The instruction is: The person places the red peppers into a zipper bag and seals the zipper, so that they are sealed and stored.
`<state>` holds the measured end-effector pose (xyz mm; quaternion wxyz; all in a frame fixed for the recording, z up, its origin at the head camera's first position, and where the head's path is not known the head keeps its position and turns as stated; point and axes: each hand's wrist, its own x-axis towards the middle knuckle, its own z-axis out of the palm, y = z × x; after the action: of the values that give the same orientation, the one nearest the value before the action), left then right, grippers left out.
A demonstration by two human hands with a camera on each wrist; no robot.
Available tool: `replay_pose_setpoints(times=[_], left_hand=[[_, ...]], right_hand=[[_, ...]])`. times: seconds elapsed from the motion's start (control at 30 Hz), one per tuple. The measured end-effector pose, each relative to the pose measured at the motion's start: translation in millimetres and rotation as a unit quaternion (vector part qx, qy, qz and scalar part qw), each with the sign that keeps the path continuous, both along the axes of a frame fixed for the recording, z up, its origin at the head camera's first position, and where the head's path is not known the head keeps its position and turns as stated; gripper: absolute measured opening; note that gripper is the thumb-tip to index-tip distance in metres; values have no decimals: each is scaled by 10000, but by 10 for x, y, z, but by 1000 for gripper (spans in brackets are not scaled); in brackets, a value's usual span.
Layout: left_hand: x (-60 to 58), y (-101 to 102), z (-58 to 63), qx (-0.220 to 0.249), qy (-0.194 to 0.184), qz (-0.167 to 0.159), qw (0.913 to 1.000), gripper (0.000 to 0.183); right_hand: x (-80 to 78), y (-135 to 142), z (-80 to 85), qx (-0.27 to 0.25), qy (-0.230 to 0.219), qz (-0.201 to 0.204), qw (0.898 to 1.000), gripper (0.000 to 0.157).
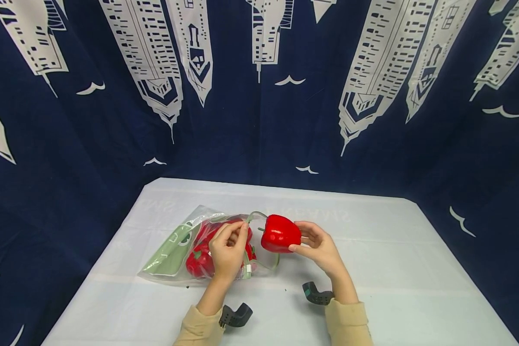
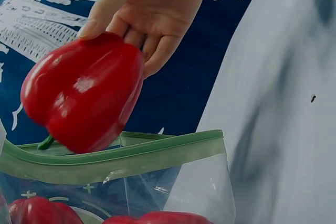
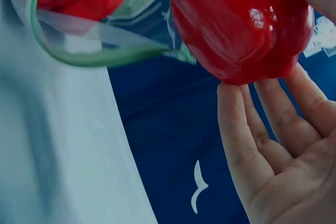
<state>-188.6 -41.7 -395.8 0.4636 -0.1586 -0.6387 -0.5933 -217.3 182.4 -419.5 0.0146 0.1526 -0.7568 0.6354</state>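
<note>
A red bell pepper (image 1: 281, 234) with a green stem is gripped by its blunt end between the thumb and fingers of my right hand (image 1: 317, 247). Its stem points left, at the mouth of a clear zip bag (image 1: 168, 252) with a green panel. My left hand (image 1: 228, 252) pinches the bag's edge near the mouth. Several red peppers (image 1: 199, 262) lie inside the bag, partly hidden by that hand. The left wrist view shows the held pepper (image 2: 84, 93) over the green zip strip (image 2: 178, 142), its stem behind the strip.
Both hands work over a white table (image 1: 398, 269) with a dark blue patterned cloth (image 1: 259, 125) behind it. A dark wrist mount (image 1: 236, 315) sits at my left wrist and another mount (image 1: 317, 294) at my right. Small dark specks lie in front of the bag.
</note>
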Motion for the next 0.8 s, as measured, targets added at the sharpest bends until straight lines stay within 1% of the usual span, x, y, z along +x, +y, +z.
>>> replay_pose_setpoints(times=[0.1, 0.27, 0.33, 0.43, 0.63, 0.8], left_hand=[[1, 1, -7, -28, -52, 12, 10000, 8], [-4, 7, -14, -21, -70, -49, 10000, 8], [0, 10, -11, -22, -79, -57, 10000, 8], [10, 13, -3, -42, -89, -37, 9999, 8], [12, 22, -5, -81, -45, -7, 10000, 8], [0, 26, -20, -119, 15, 32, 9999, 9]], right_hand=[[26, -81, 33, 174, 2, 62, 9998, 53], [143, -250, 192, 399, 195, 261, 9987, 52], [178, -299, 229, 454, 263, 316, 9981, 52], [166, -334, 189, 476, 302, 368, 9977, 53], [57, -356, -28, 483, 213, 372, 9979, 54], [45, -407, -81, 502, 216, 312, 9980, 54]])
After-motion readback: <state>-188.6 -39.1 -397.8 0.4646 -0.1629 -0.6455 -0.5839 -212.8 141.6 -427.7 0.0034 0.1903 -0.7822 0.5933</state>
